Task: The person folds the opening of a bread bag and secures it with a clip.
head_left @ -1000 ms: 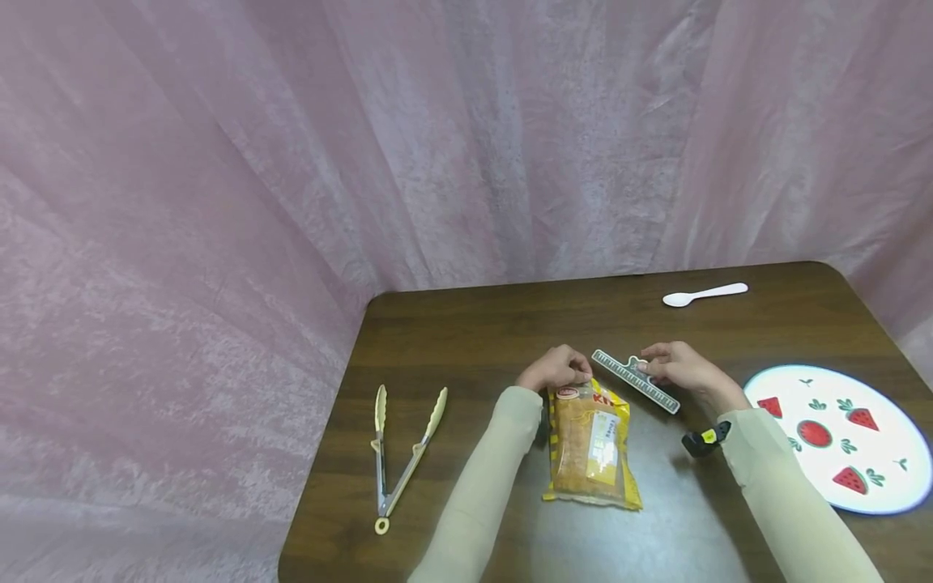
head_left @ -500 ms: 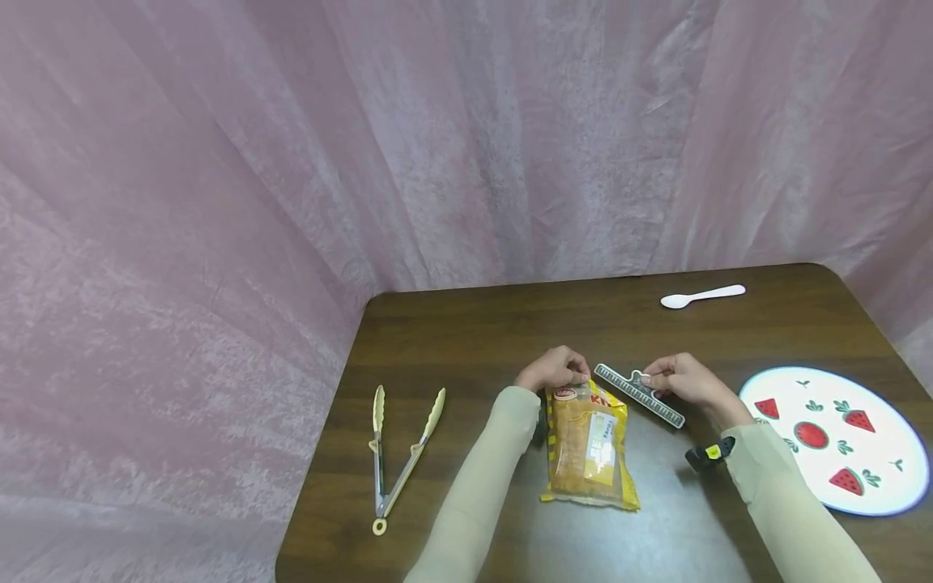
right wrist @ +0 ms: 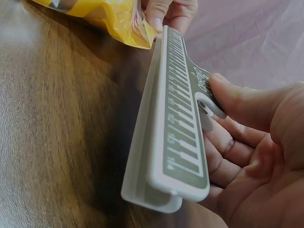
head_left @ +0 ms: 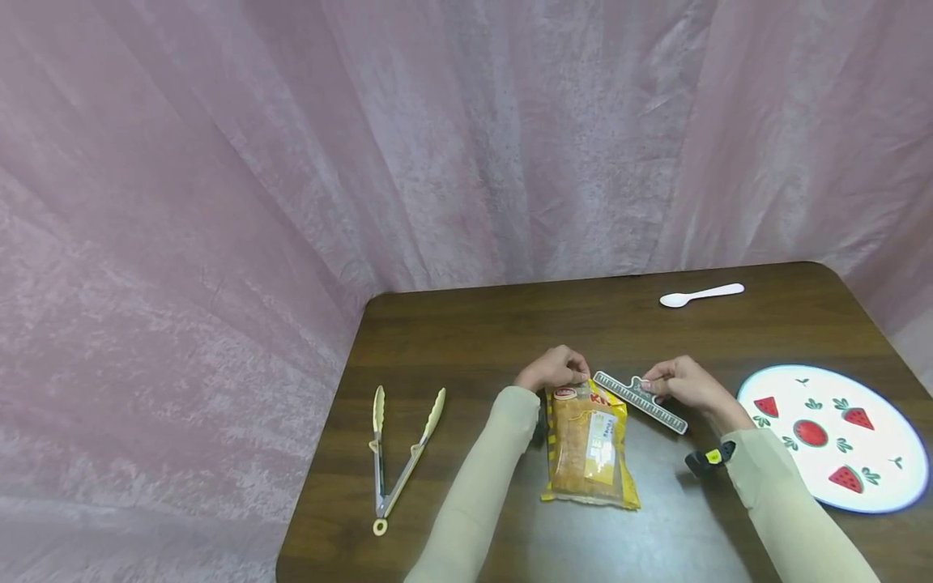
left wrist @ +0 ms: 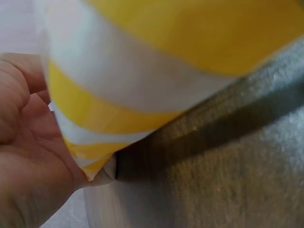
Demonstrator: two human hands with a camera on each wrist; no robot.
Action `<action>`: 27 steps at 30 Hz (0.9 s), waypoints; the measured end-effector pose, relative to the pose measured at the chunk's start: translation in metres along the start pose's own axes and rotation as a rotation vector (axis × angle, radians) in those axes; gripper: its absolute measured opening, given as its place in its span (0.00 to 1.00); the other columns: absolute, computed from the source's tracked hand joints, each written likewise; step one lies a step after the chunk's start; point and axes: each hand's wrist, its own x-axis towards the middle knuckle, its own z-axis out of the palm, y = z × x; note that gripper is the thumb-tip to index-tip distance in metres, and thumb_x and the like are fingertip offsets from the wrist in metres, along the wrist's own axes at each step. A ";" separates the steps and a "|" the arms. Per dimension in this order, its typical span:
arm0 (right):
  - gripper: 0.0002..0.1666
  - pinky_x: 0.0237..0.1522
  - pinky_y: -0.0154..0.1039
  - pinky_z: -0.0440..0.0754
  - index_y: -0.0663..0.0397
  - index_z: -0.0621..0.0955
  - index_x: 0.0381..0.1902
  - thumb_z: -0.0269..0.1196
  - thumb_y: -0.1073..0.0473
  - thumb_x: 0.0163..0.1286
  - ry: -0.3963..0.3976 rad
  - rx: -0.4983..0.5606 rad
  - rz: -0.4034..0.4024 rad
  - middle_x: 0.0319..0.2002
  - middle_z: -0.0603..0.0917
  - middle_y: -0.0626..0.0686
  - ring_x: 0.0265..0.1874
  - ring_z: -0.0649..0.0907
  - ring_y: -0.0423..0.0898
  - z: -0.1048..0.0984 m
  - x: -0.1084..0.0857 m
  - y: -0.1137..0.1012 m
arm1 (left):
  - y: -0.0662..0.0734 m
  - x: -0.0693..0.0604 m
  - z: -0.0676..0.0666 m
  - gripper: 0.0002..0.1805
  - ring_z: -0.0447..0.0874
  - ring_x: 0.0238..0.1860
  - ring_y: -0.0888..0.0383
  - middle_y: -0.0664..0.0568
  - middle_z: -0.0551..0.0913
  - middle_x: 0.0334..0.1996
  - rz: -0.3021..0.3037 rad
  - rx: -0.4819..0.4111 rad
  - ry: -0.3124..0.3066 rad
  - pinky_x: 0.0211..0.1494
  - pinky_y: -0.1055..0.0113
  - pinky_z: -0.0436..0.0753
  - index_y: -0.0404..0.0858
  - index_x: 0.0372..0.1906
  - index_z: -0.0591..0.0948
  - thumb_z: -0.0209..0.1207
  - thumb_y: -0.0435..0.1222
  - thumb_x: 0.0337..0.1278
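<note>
A yellow bread bag lies on the table, and my left hand pinches its top edge. In the left wrist view the yellow and white striped bag covers part of my left hand. My right hand grips the handle of a long clip just right of the bag's top. The right wrist view shows my right hand with its thumb on the clip's handle. There the clip's long jaws stand slightly apart, one end near the bag's corner.
Yellow-tipped tongs lie spread on the left of the table. A white spoon lies at the back right, and a white oval plate with fruit pictures at the right. A pink curtain hangs behind.
My right hand has moved slightly toward the front with the clip, whose left end now sits lower, close to the bag's top. My left hand has kept its hold on the bag.
</note>
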 end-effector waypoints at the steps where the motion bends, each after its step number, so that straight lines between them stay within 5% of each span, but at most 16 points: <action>1: 0.12 0.32 0.40 0.83 0.79 0.82 0.40 0.64 0.68 0.69 -0.002 0.008 0.000 0.28 0.85 0.53 0.26 0.82 0.45 0.000 0.000 0.000 | 0.000 0.000 0.000 0.06 0.79 0.32 0.61 0.55 0.84 0.31 -0.002 -0.005 0.001 0.35 0.70 0.79 0.41 0.34 0.86 0.62 0.35 0.69; 27: 0.13 0.32 0.40 0.81 0.77 0.82 0.41 0.64 0.66 0.71 -0.028 -0.017 0.021 0.30 0.85 0.53 0.28 0.82 0.48 0.014 -0.007 0.000 | 0.001 -0.004 -0.002 0.07 0.79 0.31 0.61 0.54 0.84 0.30 0.006 -0.090 -0.011 0.33 0.70 0.79 0.39 0.34 0.86 0.61 0.33 0.69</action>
